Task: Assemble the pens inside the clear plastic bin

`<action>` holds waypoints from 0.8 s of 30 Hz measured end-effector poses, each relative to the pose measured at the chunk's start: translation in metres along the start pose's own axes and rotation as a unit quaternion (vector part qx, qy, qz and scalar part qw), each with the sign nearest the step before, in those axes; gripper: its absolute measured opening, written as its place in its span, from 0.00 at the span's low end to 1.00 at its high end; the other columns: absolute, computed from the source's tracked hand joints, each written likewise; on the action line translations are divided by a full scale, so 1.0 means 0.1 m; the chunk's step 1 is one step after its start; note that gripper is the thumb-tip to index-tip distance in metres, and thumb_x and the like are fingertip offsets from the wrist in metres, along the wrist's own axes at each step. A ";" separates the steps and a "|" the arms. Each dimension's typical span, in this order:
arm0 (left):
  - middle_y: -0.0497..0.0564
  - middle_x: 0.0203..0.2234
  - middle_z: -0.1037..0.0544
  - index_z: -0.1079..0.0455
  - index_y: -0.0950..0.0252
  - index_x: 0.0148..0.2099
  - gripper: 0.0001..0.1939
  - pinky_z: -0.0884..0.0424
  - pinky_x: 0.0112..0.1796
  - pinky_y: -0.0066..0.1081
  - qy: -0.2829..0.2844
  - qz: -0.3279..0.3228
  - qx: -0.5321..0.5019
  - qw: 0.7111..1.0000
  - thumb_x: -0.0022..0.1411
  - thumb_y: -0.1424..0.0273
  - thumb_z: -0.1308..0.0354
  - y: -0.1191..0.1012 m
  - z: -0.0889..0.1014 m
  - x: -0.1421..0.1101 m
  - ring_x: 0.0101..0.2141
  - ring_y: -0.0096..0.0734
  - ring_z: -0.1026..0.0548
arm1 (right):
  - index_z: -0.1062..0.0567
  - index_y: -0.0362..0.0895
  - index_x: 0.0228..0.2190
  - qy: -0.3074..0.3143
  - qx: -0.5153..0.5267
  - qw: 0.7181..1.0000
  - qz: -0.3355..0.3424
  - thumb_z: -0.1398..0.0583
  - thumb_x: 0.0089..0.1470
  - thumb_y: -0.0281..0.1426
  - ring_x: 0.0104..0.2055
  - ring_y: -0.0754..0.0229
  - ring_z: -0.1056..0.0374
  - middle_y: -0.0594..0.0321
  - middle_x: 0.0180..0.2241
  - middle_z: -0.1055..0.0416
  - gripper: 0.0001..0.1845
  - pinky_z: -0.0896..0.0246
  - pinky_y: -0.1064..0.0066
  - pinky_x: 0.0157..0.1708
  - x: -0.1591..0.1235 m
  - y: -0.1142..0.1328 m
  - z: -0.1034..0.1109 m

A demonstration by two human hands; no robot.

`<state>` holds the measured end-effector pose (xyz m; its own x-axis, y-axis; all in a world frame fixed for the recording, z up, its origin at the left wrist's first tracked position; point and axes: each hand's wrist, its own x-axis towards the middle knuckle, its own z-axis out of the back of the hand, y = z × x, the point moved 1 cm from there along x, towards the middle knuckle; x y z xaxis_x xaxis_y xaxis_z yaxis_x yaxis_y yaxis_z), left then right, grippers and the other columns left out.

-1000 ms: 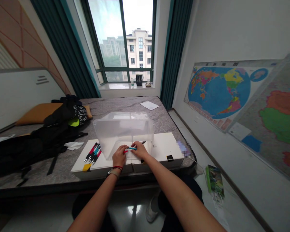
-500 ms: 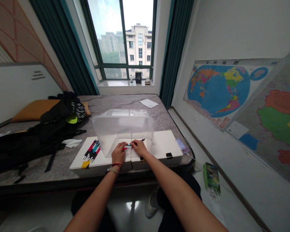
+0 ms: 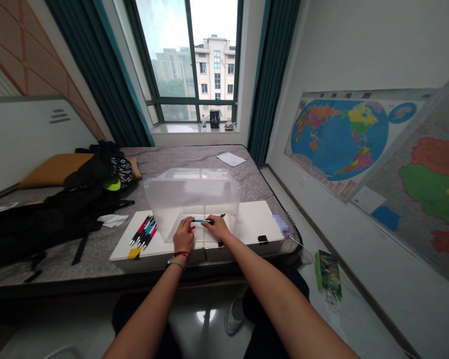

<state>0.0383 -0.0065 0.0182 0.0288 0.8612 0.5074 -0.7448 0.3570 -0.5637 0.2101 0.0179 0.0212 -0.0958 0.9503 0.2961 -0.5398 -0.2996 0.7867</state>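
A blue pen point(image 3: 198, 220) with a dark right end lies level between my two hands, just in front of the clear plastic box point(image 3: 192, 192). My left hand point(image 3: 183, 235) has its fingers closed on the pen's left end. The fingers of my right hand point(image 3: 217, 228) grip its dark end. A small red piece point(image 3: 192, 228) sticks out by my left fingers; its kind is unclear. Beyond my right hand, a dark tip point(image 3: 222, 215) shows. Several red, blue and black pens point(image 3: 144, 232) lie in a bunch left of the box.
The white flat case point(image 3: 258, 219) under the box rests on the grey mattress point(image 3: 179, 156). A black bag point(image 3: 60, 219) and a crumpled tissue point(image 3: 112, 220) are on the left. A paper sheet point(image 3: 231, 159) lies farther back. At the right front edge, a cable runs from a blurred item.
My hands have moved slightly apart, and a longer stretch of the blue pen shows between them. The bunch of pens and the box stay in place.
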 end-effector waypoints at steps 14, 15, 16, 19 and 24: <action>0.49 0.49 0.27 0.30 0.58 0.51 0.30 0.32 0.51 0.31 -0.020 -0.012 -0.014 1.000 0.51 0.86 0.55 0.02 -0.03 0.00 0.51 0.33 0.30 | 0.24 0.44 0.24 0.007 0.055 0.998 -0.010 0.43 0.56 0.48 0.26 0.62 0.32 0.64 0.21 0.28 0.22 0.44 0.74 0.29 0.01 0.00 0.00; 0.49 0.49 0.27 0.30 0.58 0.51 0.29 0.32 0.51 0.31 -0.020 -0.013 -0.012 1.000 0.51 0.86 0.55 0.02 -0.03 0.00 0.51 0.33 0.30 | 0.24 0.44 0.26 -0.011 0.067 0.998 -0.013 0.42 0.55 0.48 0.27 0.61 0.32 0.64 0.22 0.27 0.20 0.43 0.74 0.30 0.01 -0.01 0.00; 0.49 0.49 0.27 0.30 0.57 0.51 0.29 0.32 0.50 0.31 -0.019 -0.014 -0.010 1.000 0.51 0.86 0.54 0.02 -0.03 0.00 0.50 0.33 0.29 | 0.24 0.44 0.29 -0.028 0.079 0.996 -0.017 0.41 0.54 0.47 0.28 0.61 0.32 0.64 0.24 0.26 0.18 0.42 0.73 0.31 0.01 -0.01 0.00; 0.48 0.48 0.27 0.30 0.57 0.51 0.28 0.30 0.48 0.30 -0.017 -0.014 -0.004 1.000 0.52 0.86 0.53 0.01 -0.03 0.00 0.49 0.33 0.28 | 0.27 0.45 0.30 -0.059 0.110 0.992 -0.036 0.39 0.52 0.46 0.27 0.61 0.32 0.65 0.24 0.27 0.16 0.40 0.72 0.30 0.01 -0.03 0.01; 0.49 0.46 0.25 0.27 0.58 0.47 0.25 0.30 0.46 0.30 -0.012 -0.017 0.001 1.000 0.52 0.85 0.53 0.02 -0.04 0.00 0.46 0.32 0.27 | 0.30 0.45 0.28 -0.062 0.127 0.987 -0.076 0.41 0.53 0.46 0.21 0.63 0.35 0.68 0.17 0.31 0.16 0.41 0.73 0.26 0.00 -0.05 0.01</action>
<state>0.0392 -0.0042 0.0147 0.0387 0.8397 0.5416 -0.7445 0.3858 -0.5449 0.2133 0.0194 0.0178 0.0820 0.9731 0.2155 -0.3113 -0.1804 0.9330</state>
